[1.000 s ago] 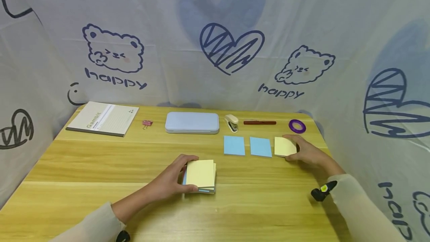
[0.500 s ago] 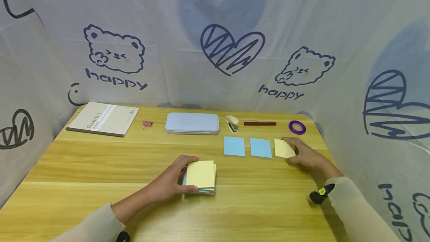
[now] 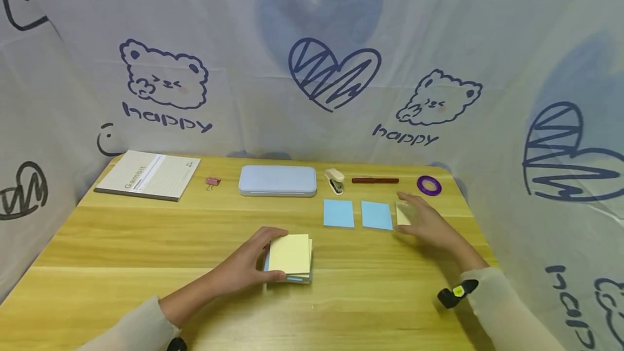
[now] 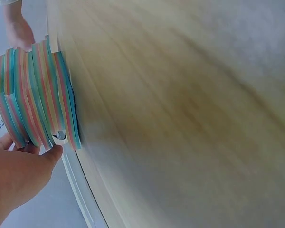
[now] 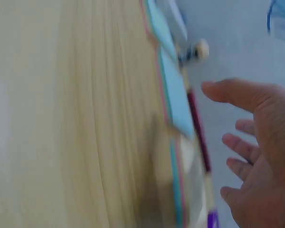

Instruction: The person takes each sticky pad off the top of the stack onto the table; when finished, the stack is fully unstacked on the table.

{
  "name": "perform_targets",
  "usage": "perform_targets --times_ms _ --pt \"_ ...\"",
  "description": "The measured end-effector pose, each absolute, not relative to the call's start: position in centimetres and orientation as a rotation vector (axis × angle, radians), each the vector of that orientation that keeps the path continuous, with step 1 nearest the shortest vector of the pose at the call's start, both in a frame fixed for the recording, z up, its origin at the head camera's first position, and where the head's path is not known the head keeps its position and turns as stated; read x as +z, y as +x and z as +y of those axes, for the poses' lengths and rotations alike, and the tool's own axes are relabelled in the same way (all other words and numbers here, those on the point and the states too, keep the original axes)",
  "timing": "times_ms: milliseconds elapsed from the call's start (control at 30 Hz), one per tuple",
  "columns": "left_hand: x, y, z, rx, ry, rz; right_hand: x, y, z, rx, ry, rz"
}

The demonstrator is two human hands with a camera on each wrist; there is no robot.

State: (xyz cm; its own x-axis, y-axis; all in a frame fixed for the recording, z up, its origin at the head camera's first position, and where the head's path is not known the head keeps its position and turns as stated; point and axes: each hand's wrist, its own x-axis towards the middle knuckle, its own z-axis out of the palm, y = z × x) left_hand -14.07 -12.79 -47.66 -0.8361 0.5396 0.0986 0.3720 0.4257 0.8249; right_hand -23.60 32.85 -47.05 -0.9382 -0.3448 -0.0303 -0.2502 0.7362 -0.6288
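Observation:
My left hand (image 3: 244, 264) grips a stack of sticky note pads (image 3: 290, 253) from its left side, thumb at the near edge and fingers at the far edge. A yellow pad tops the stack, and the left wrist view shows many coloured layers in the stack (image 4: 35, 95). My right hand (image 3: 431, 225) is over a yellow sticky note pad (image 3: 403, 214) and hides most of it. In the right wrist view its fingers (image 5: 242, 147) are spread and hold nothing. To its left, two blue sticky note pads (image 3: 338, 213) lie flat in the same row.
Along the back of the wooden table (image 3: 146, 302) lie a notebook (image 3: 148, 175), a pink binder clip (image 3: 212, 182), a pale blue case (image 3: 277, 180), a small stapler (image 3: 335, 181), a dark red pen (image 3: 375, 180) and a purple tape roll (image 3: 429, 185). A printed curtain stands behind.
My right hand has let go of the yellow pad's right edge and shifted left over it. My left hand keeps its grip on the stack, which has stayed in place.

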Motion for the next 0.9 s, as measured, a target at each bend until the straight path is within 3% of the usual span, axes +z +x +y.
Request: perform_targets --times_ms 433,900 --pt "-47.9 -13.5 -13.0 1.402 0.751 2.459 -44.8 -18.6 21.0 -1.033 -0.876 2.650" --pt "-48.0 -13.8 -13.3 1.467 0.754 2.406 -44.9 -16.5 13.6 -1.021 -0.962 2.470"
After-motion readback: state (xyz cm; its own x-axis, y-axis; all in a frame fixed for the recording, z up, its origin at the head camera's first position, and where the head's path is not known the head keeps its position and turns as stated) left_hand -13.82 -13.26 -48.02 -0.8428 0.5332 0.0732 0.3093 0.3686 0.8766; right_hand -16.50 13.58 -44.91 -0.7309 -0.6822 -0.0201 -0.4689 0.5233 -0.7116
